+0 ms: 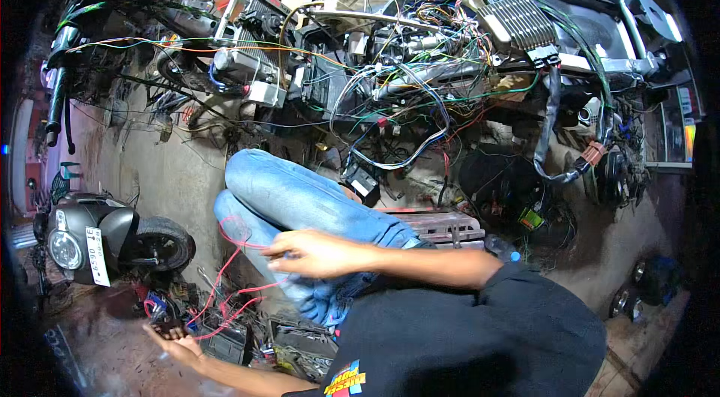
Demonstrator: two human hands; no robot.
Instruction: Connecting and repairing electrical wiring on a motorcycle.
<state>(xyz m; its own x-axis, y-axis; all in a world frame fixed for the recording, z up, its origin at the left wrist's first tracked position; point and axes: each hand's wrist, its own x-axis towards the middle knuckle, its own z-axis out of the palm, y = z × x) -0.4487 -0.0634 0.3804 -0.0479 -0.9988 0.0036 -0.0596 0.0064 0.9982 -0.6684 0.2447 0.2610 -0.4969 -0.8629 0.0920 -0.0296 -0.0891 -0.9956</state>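
Note:
My right hand [311,253] is closed, thumb and fingers pinching a thin pinkish-red wire [237,248] above my jeans-clad legs. The wire makes a small loop beside my knee, then runs down in slack bends toward my left hand [180,346]. That hand is low at the left, its fingers partly curled by a dark object [168,329]. What it grips is too dark to make out. A pile of cables and tools [300,341] lies between my arms, with a dark open box [225,344] near the left hand.
A bare vehicle frame [637,29] stretches across the far side, carrying a finned metal unit [514,24] and tangled wiring [420,89]. A parked scooter [97,232] stands at the left. A reddish slatted seat [446,226] and a bottle with a blue cap [501,248] are on my right.

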